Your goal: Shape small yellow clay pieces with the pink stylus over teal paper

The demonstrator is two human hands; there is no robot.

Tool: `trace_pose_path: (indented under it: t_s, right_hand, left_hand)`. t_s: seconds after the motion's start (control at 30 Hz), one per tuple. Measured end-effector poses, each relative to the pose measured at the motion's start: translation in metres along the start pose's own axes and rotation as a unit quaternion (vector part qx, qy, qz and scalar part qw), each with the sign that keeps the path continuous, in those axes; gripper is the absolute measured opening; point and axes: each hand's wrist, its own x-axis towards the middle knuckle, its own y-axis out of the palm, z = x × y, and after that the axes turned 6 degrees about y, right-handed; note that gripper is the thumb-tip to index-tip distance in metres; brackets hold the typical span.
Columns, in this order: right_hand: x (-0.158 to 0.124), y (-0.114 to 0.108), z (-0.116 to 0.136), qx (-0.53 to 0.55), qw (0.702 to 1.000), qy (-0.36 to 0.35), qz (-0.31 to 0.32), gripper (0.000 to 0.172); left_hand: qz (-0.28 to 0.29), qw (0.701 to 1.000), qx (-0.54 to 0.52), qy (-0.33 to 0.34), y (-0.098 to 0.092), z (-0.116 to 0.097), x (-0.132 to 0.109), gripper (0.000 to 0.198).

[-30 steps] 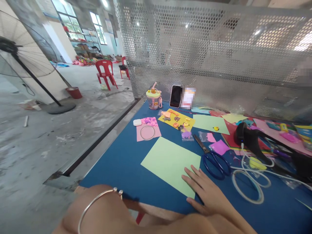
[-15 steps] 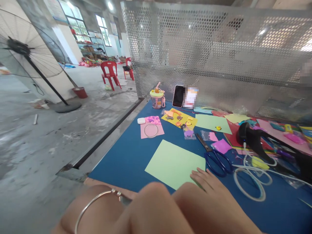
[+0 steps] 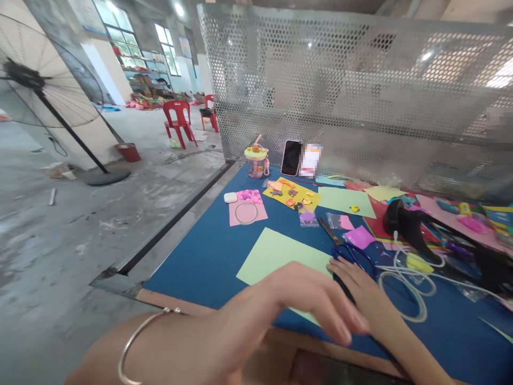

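Perforated metal panel (image 3: 280,107) stands upright beyond the pale green sheet (image 3: 276,251), which serves as landmark. Blue tabletop (image 3: 200,262) runs under and all around it. Fan (image 3: 26,75) on a pole, far off to its left; red chair (image 3: 177,120) also left, well beyond the table edge. Black device (image 3: 396,219) with a white cable lies to the sheet's right.

Sheet itself: flat, tilted to the table edge, its near part covered by the left hand. Second green sheet (image 3: 336,200) lies flat beyond it.

Left hand (image 3: 288,291), bracelet at the wrist: arched over the sheet's near edge, fingers half bent, nothing seen in its grasp. Its fingertips overlap the right forearm in view; contact cannot be told. Right hand (image 3: 356,286): palm down at the sheet's right corner, fingers side by side, covering part of the scissors' handles; cannot tell whether they close on anything.

Scissors (image 3: 337,240) lie just right of the sheet. Beyond it: yellow sheet (image 3: 300,191) bearing small figures, lidded cup (image 3: 255,163), phone (image 3: 291,158) propped up, pink square (image 3: 262,213) under a ring (image 3: 235,213). Smallest noted, farther right: yellow figure (image 3: 355,209) on the second green sheet.
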Motion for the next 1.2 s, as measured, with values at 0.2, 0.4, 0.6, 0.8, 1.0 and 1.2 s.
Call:
trace_pose_path:
  t_s: [0.2, 0.4, 0.6, 0.8, 1.0, 1.2]
  right_hand:
    - [0.003, 0.011, -0.027, -0.06, 0.998, -0.012, -0.015, 0.038]
    - [0.006, 0.013, -0.046, -0.102, 0.994, 0.007, -0.025, 0.038]
    - [0.033, -0.006, -0.026, -0.093, 0.995, 0.034, -0.014, 0.034]
    - [0.095, 0.003, -0.012, -0.037, 0.999, 0.025, 0.012, 0.043]
    - [0.119, 0.017, -0.011, -0.015, 0.997, 0.0, 0.077, 0.051]
    - [0.095, 0.001, -0.016, -0.004, 0.997, 0.001, 0.083, 0.048]
  left_hand:
    - [0.164, 0.986, 0.007, 0.034, 0.031, 0.044, 0.013, 0.042]
    - [0.217, 0.975, -0.018, 0.042, 0.068, 0.065, -0.001, 0.064]
    - [0.189, 0.981, 0.018, 0.047, 0.096, 0.066, 0.01, 0.07]
    - [0.168, 0.978, 0.112, 0.042, 0.118, 0.061, 0.023, 0.072]
    - [0.161, 0.976, 0.126, 0.073, 0.119, 0.061, 0.031, 0.073]
    - [0.173, 0.976, 0.044, 0.124, 0.109, 0.077, 0.034, 0.073]
